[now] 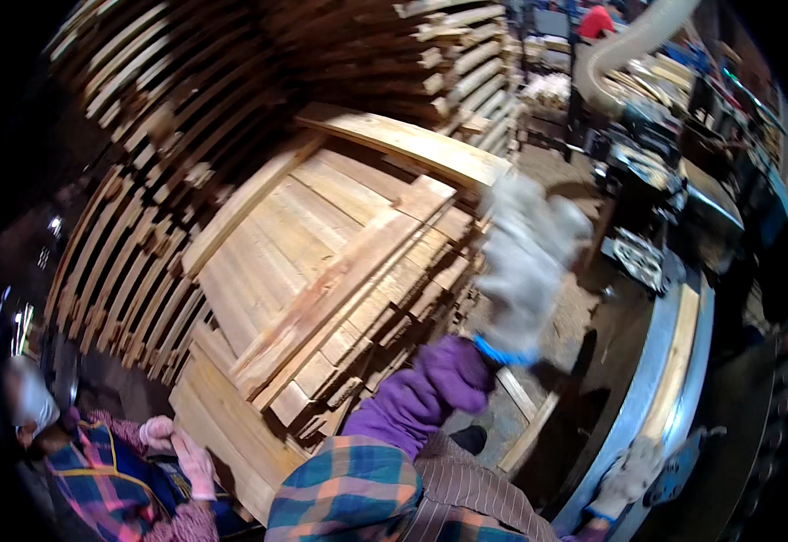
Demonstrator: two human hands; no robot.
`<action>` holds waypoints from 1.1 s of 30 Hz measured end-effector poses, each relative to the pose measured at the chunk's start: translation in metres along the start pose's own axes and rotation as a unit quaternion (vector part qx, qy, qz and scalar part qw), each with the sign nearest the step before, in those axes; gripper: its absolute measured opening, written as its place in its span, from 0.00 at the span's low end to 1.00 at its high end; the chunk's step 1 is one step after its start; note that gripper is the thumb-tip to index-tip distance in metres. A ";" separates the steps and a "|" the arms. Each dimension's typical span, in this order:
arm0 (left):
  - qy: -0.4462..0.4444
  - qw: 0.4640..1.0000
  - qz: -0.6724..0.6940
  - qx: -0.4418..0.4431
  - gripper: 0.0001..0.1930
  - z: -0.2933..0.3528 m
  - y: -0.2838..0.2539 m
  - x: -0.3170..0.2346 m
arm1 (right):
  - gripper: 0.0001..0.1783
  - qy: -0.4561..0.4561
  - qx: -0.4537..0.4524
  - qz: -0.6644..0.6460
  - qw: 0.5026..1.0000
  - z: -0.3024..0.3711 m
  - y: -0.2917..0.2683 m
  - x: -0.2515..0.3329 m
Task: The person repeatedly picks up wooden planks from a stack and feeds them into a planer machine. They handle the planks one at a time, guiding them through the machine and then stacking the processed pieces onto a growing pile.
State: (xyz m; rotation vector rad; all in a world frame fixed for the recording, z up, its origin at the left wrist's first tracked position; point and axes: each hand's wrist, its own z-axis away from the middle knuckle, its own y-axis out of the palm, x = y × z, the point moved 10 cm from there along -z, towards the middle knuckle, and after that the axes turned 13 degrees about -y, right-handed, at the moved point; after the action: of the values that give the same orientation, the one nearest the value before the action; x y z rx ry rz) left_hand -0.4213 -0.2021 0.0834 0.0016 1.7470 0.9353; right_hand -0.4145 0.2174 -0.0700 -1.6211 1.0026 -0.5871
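My left hand [528,257], in a pale grey work glove below a purple sleeve, is stretched out ahead and smeared by motion. Its upper part is at the right end of a wooden board [394,135] lying across a stack of planks [276,235]. Whether the fingers grip that board I cannot make out. Low on the right, my right hand [629,471], gloved as well, is closed over the near end of a long narrow wooden strip [676,370]. That strip lies along the metal bed [633,411] of a machine.
A co-worker in pink gloves [197,462] is at the lower left, beside planks [227,434]. Tall piles of slats [105,262] rise behind the stack. Machine parts [638,257] and a thick pale hose [593,72] occupy the far right. Offcuts [530,429] lie on the floor.
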 end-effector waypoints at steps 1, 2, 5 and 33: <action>0.091 0.993 -0.022 -0.074 0.42 -0.014 -0.031 -0.061 | 0.20 -0.007 -0.043 -0.018 0.999 -0.026 0.020 -0.023; 0.168 0.968 -0.071 -0.173 0.43 -0.028 -0.061 -0.121 | 0.19 -0.015 -0.039 0.118 0.992 -0.053 0.053 -0.041; 0.072 0.801 -0.233 -0.547 0.48 -0.063 -0.161 -0.208 | 0.20 0.002 -0.054 -0.036 0.998 -0.159 0.093 -0.077; -0.408 0.906 -0.046 0.101 0.30 0.163 0.073 0.252 | 0.46 0.085 -0.075 -0.416 0.902 0.076 -0.086 0.032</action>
State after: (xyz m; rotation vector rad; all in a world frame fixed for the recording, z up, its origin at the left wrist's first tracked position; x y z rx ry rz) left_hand -0.4212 0.0525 -0.0915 0.3912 1.0339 0.5502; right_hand -0.3106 0.2355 -0.0147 -2.1538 0.4291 -1.2620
